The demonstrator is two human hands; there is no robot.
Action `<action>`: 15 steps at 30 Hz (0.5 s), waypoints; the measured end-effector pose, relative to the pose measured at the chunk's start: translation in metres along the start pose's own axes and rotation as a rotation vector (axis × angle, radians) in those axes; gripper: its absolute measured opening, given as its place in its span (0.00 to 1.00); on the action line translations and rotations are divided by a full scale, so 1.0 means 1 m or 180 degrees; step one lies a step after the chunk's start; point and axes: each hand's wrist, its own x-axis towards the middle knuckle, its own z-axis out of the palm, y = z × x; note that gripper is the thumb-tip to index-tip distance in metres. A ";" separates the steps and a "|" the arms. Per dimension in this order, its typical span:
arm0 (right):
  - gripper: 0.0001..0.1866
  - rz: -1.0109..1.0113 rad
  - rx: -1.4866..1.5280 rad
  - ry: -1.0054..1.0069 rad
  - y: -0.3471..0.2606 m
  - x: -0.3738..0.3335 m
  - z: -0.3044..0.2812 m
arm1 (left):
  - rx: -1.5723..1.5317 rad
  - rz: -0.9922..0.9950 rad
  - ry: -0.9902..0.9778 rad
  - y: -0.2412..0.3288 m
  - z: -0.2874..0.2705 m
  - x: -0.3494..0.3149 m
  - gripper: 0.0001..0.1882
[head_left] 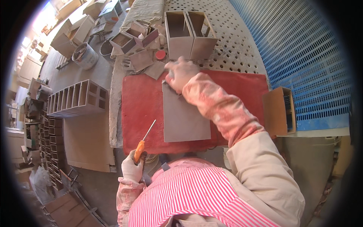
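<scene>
Gripped an orange-handled screwdriver (140, 149) in the left hand (132, 169) by the near-left corner of the red mat (140, 106), and held the right hand (182, 75), with grip impossible to tell, over the far end of a grey panel (187, 119).

A board (186, 119) lies on a mat (141, 106) on the table (238, 56), with the right hand (183, 75) at its far end. A screwdriver (140, 149) is in the left hand (132, 168), left of the board. Two boxes (179, 47) stand behind the mat, another box (273, 111) at its right.
</scene>
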 end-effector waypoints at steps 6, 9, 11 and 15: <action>0.23 -0.0450 0.0125 -0.0023 -0.029 -0.128 0.015 | -0.0164 0.0347 -0.0097 -0.004 -0.021 0.005 0.20; 0.25 -0.0106 0.0084 -0.0005 0.001 -0.182 -0.004 | 0.0433 0.1069 -0.0490 0.002 -0.035 0.005 0.23; 0.28 0.0259 0.0062 0.0247 0.025 -0.214 -0.021 | 0.0774 0.0895 -0.0744 0.003 -0.043 0.008 0.23; 0.34 0.1062 0.0269 0.0582 0.049 -0.280 -0.041 | 0.0704 0.0490 -0.0493 -0.005 -0.043 0.049 0.21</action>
